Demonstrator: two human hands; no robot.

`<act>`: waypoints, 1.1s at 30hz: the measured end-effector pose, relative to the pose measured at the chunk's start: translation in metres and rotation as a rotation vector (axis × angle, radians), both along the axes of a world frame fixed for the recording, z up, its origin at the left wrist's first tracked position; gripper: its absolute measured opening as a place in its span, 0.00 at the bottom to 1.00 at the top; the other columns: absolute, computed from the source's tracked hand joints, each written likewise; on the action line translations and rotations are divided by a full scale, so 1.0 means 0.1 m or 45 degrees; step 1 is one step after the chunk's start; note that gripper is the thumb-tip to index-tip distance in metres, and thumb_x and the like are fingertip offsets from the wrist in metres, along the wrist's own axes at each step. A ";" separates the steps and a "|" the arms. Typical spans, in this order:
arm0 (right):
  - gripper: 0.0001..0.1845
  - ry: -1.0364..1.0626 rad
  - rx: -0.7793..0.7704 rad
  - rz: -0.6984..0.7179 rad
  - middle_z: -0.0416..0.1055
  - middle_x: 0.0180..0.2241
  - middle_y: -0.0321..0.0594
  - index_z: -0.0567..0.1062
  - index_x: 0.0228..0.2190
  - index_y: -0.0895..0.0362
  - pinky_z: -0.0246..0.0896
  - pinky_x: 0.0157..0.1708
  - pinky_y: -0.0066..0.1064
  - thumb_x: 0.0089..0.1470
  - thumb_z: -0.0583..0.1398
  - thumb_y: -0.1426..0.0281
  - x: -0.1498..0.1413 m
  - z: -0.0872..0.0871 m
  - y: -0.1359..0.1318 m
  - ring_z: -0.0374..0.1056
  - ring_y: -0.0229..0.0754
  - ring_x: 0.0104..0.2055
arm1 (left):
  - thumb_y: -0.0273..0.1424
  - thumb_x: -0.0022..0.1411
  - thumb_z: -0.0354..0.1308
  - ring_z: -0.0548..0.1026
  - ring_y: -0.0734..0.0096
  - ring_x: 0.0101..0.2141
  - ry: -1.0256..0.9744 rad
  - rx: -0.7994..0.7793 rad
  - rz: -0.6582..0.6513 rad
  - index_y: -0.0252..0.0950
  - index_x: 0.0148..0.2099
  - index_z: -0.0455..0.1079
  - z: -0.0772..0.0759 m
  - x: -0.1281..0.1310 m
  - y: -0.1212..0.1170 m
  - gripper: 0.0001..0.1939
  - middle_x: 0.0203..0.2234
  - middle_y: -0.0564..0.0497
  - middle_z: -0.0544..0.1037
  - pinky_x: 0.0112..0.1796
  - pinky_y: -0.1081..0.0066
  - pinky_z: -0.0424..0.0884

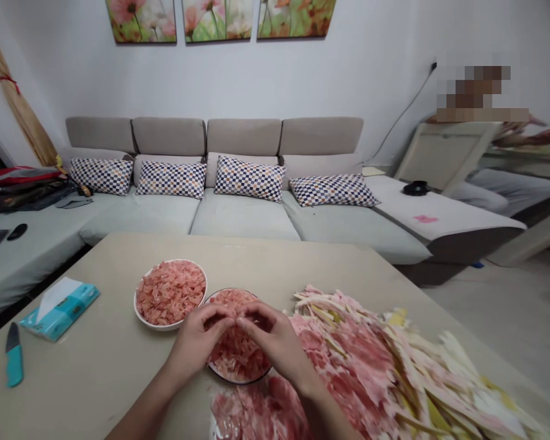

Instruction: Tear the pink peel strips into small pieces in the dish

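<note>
Both hands meet over a dark-rimmed bowl (241, 382) near the middle of the bench (101, 379). The left hand (205, 333) comes in from the left side and the right hand (272, 337) from the right, with their fingertips close together above the bowl. On each hand the thumb and fingers curl in toward one another; whether a small bit is pinched between them, I cannot tell. The pink pieces (238, 360) fill the bowl below, partly hidden by the hands.

Just beside it, toward the far left corner of the bench, stands a white bowl (165, 327), heaped with more of the same pieces. To the right, a large pile of pink and pale scraps (352, 366) spreads from near the bowl out to the right edge and down to the near edge, with some yellowish strips among the rest.

By the left edge lies a blue tissue pack (73, 310), one white sheet sticking out. Next to it, a knife (14, 363) lies flat, its teal handle toward the near edge. Beyond the far edge stands a sofa (238, 214) with four checked cushions (250, 178); farther right, another person (508, 189) sits on a chair (453, 153).
</note>
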State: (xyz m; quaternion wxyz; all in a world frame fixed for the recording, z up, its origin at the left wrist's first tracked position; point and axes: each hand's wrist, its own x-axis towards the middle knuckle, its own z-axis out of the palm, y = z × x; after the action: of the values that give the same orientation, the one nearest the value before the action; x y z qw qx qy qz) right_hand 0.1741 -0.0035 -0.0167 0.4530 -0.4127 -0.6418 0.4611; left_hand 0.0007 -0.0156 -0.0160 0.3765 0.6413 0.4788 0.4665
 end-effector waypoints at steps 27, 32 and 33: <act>0.09 -0.047 0.169 -0.176 0.74 0.34 0.41 0.75 0.33 0.56 0.66 0.36 0.30 0.56 0.60 0.63 0.08 0.07 -0.03 0.71 0.42 0.36 | 0.32 0.56 0.58 0.72 0.72 0.26 0.101 0.046 0.251 0.35 0.32 0.75 0.02 -0.07 -0.02 0.07 0.27 0.50 0.78 0.27 0.76 0.66; 0.11 -0.224 0.371 -0.213 0.75 0.41 0.44 0.78 0.40 0.54 0.66 0.45 0.38 0.57 0.58 0.69 0.05 -0.14 0.13 0.71 0.46 0.44 | 0.38 0.55 0.60 0.65 0.78 0.19 -0.215 -0.315 0.042 0.33 0.34 0.73 -0.01 -0.10 0.03 0.12 0.19 0.55 0.70 0.20 0.79 0.59; 0.12 -0.275 0.419 -0.227 0.75 0.41 0.45 0.78 0.41 0.53 0.65 0.46 0.40 0.57 0.58 0.71 0.04 -0.20 0.16 0.70 0.46 0.44 | 0.39 0.56 0.59 0.61 0.79 0.17 -0.251 -0.384 0.006 0.32 0.35 0.72 -0.01 -0.11 0.03 0.14 0.17 0.58 0.67 0.18 0.79 0.55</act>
State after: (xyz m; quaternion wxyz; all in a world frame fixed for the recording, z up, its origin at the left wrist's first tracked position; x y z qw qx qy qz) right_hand 0.1781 0.0125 -0.0363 0.4817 -0.4353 -0.7143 0.2612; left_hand -0.0100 -0.0122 -0.0169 0.5125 0.5276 0.5055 0.4510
